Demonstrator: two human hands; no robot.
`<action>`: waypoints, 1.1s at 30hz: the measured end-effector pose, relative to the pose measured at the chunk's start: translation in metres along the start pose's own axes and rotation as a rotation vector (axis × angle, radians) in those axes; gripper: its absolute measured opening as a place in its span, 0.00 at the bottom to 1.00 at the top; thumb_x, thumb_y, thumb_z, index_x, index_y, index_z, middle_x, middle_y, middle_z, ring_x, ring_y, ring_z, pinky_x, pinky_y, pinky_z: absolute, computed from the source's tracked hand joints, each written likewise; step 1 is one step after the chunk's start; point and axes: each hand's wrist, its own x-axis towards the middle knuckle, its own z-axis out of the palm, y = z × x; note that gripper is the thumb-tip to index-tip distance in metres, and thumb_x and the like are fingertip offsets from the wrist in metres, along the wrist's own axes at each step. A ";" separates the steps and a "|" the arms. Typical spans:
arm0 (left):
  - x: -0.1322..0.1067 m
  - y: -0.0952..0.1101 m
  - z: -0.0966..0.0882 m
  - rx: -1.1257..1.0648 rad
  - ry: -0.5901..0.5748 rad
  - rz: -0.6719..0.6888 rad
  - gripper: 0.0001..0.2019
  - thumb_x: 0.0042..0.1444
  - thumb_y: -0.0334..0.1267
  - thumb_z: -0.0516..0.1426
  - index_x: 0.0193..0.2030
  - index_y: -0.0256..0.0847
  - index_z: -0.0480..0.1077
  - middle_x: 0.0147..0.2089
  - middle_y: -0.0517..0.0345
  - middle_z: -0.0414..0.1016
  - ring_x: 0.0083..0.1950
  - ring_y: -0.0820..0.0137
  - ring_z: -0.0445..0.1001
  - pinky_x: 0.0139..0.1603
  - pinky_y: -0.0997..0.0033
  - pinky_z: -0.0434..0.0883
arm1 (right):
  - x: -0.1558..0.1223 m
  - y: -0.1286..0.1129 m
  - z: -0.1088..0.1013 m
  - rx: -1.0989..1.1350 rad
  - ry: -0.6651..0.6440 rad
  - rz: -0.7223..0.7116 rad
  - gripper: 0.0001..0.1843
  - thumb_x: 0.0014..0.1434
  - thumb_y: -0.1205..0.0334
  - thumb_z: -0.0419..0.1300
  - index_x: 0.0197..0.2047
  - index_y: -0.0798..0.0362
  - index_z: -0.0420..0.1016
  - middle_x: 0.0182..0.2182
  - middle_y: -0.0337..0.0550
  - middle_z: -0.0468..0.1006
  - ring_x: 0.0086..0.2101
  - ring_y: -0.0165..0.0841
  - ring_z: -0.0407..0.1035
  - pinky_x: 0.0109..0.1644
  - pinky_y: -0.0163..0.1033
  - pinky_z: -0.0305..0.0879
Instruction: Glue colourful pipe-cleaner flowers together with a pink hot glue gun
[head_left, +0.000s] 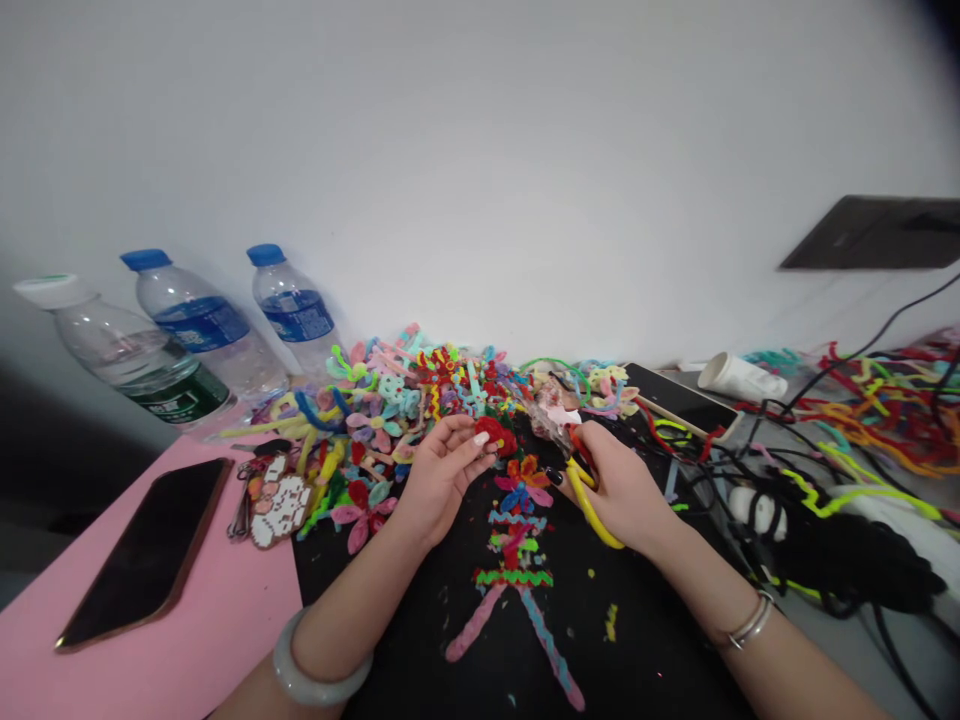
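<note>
My left hand (447, 474) pinches a red fuzzy pipe-cleaner flower (496, 438) between thumb and fingertips, just above the black work surface. In my right hand (626, 490) is a pair of scissors (592, 505) with yellow and red handles. Their metal blades point up and left, a little to the right of the flower and apart from it. Below both hands lies a pipe-cleaner figure (514, 578) with an orange and blue flower top, green zigzag bands and two twisted legs. A heap of colourful pipe-cleaner flowers (379, 425) rises behind my left hand.
Three water bottles (296, 310) stand at the back left by the wall. A phone (146, 555) lies on pink paper (247, 610), near a white beaded piece (281, 510). To the right are another dark device (686, 400), a tipped paper cup (742, 378), black cables and loose pipe cleaners (892, 410).
</note>
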 end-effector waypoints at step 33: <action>-0.001 -0.001 0.000 0.079 0.007 0.045 0.12 0.44 0.32 0.64 0.37 0.40 0.70 0.32 0.62 0.70 0.36 0.75 0.73 0.39 0.72 0.73 | 0.001 0.003 0.000 -0.022 -0.005 0.043 0.11 0.51 0.56 0.56 0.31 0.51 0.56 0.27 0.38 0.65 0.27 0.31 0.58 0.29 0.35 0.53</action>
